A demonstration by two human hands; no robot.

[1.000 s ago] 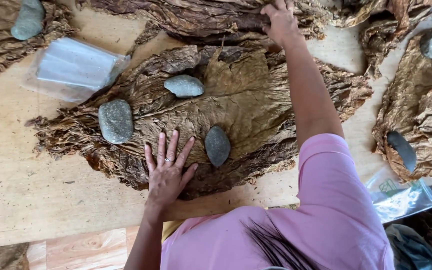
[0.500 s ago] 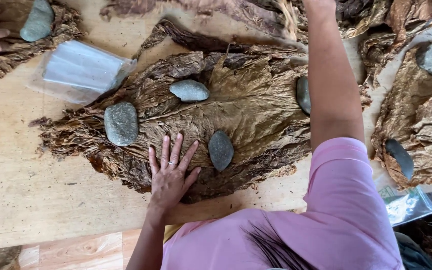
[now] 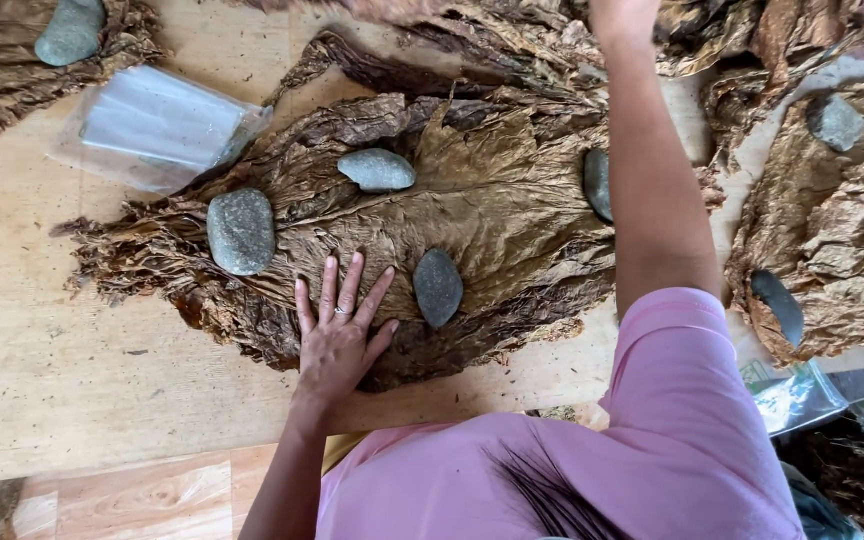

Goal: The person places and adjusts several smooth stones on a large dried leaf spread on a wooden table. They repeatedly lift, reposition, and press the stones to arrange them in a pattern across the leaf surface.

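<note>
Currently mid-stacking: left hand (image 3: 337,335) lies flat, fingers spread, holding nothing, pressing the near edge of the flattened tobacco leaf pile (image 3: 492,215) at table centre. Oval stone (image 3: 438,287) sits just beside it at 2 o'clock; two more grey stones (image 3: 241,231) (image 3: 377,170) weigh the pile at 10 and 12. Right hand (image 3: 624,15) reaches to 12 into the loose dried leaves (image 3: 512,40); it's cropped, so can't tell its grip. Next move likely needs one leaf pulled free and laid flat on top.
</note>
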